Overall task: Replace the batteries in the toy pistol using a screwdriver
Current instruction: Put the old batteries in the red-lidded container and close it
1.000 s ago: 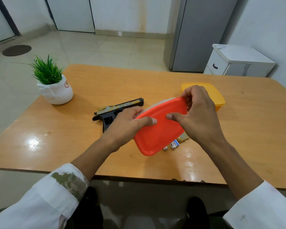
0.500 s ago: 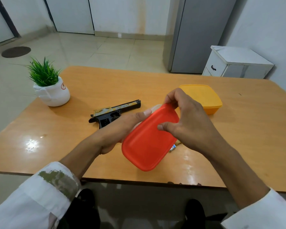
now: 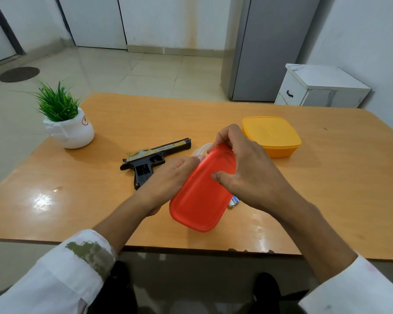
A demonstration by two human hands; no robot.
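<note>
Your red lid (image 3: 200, 200) hides almost all of the clear tub (image 3: 199, 150) beneath it; only a sliver of rim shows at the lid's 11 o'clock. At its 4 o'clock, batteries (image 3: 233, 201) peek out between lid and wrist, too covered to count. Your left hand (image 3: 168, 175) has its fingers tucked behind the lid, so its grip can't be read. On your right hand (image 3: 247, 168), the fingertips vanish over the lid's far edge. The gold lettering on the toy pistol (image 3: 152, 155) is too small to read. Both sleeves (image 3: 61, 275) run off the bottom edge.
</note>
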